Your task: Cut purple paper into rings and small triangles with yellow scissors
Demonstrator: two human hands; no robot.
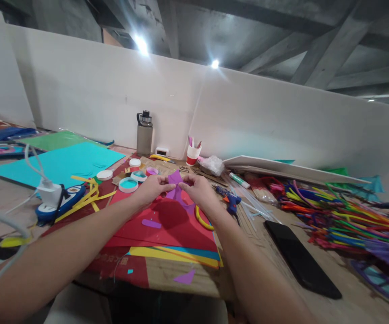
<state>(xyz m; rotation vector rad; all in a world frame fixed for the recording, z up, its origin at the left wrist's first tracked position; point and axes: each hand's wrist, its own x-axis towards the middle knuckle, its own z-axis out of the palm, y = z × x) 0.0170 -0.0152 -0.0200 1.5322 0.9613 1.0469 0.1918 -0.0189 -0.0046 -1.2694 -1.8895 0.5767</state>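
Observation:
Between my two hands is a piece of purple paper [174, 180], raised over a stack of red paper sheets [136, 231]. My left hand [154, 190] pinches its left side with thumb and fingers. On the other side my right hand [196, 190] grips the paper the same way. A purple strip [151, 223] lies on the red sheet below. Close to my right wrist is a curved yellow handle [203, 219], partly covered by my forearm. Yellow and blue sheets [194, 256] stick out from under the red ones.
Left are small round tubs [128, 184], yellow paper strips [91, 195], a blue power strip [61, 204] and a turquoise sheet [66, 164]. A bottle [144, 137] and pen cup [193, 153] stand behind. Right are a glue gun [233, 203], glue stick [239, 180], black phone [300, 256] and pipe cleaners [346, 216].

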